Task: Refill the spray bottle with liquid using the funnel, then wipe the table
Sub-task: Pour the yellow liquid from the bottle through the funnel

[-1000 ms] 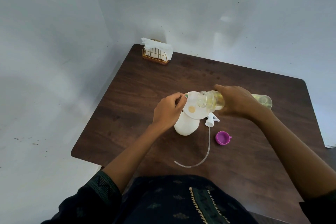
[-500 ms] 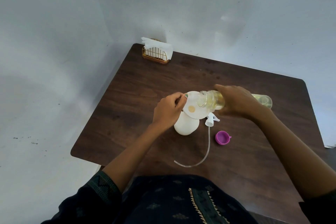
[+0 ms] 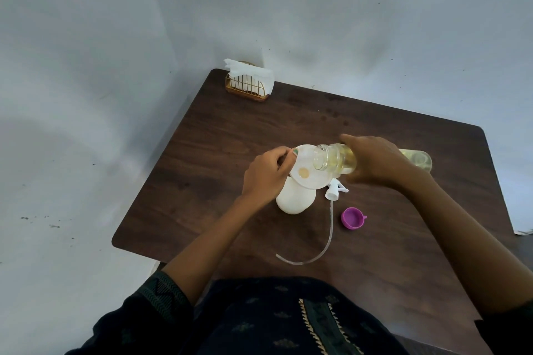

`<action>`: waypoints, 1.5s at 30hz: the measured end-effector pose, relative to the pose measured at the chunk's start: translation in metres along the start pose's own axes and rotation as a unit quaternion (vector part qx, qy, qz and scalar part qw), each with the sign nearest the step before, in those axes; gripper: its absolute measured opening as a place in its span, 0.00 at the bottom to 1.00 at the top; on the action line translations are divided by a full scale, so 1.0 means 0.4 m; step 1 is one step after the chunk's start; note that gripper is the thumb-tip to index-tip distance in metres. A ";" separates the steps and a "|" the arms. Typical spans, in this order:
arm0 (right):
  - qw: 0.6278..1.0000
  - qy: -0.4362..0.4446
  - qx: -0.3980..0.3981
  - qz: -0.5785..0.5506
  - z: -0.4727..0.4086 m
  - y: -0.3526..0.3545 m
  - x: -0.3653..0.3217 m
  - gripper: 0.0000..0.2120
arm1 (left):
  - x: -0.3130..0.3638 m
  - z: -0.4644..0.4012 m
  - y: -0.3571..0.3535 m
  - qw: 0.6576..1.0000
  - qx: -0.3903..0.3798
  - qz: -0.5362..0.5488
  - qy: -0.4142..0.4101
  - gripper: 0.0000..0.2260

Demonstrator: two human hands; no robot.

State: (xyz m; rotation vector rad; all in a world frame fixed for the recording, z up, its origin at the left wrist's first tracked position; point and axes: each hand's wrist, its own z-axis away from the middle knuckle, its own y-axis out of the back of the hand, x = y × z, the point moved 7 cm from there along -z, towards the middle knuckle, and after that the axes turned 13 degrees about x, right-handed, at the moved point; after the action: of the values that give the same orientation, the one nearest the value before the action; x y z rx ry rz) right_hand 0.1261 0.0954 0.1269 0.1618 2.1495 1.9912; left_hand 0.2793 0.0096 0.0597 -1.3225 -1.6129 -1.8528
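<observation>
Center of frame, on the dark wood-grain table (image 3: 219,135): white spray bottle (image 3: 294,200) stands upright with a white funnel (image 3: 307,168) seated in its neck, a small pool of yellow liquid at the funnel's bottom. Left hand (image 3: 266,177) pinches the funnel's left rim, fingers curled round the edge. Right hand (image 3: 375,163) wraps round a clear refill bottle (image 3: 336,158) of yellow liquid, held nearly horizontal, open mouth over the funnel bowl; the bottle's base sticks out right of the hand. No pour stream can be made out between mouth and funnel. No label, brand or writing readable on either bottle.

Just right of the spray bottle, below the refill bottle, lies the white trigger sprayer head (image 3: 334,189), off the bottle, its clear dip tube (image 3: 323,242) curving down and left across the table. Purple cap (image 3: 352,218) sits open side up, lower right of the sprayer head, apart from it.

Upper left corner of the table: gold wire napkin holder (image 3: 246,88) with white paper napkins (image 3: 251,72) standing in it, well apart from the hands. Pale wall behind and at left. Bottom of frame: dark patterned garment and sleeve.
</observation>
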 end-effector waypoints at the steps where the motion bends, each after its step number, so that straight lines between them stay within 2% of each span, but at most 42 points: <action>1: 1.000 0.000 -0.001 0.002 0.000 0.001 -0.001 0.17 | 0.000 0.000 0.001 1.000 0.001 -0.002 0.000 0.13; 45: 1.000 0.000 -0.004 0.000 -0.004 0.002 0.003 0.19 | 0.009 0.002 0.007 1.000 0.001 -0.008 -0.004 0.12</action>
State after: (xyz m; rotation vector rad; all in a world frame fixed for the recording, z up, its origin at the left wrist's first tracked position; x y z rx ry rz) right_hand 0.1247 0.0941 0.1278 0.1610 2.1404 2.0008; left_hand 0.2800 0.0104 0.0642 -1.3214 -1.6327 -1.8565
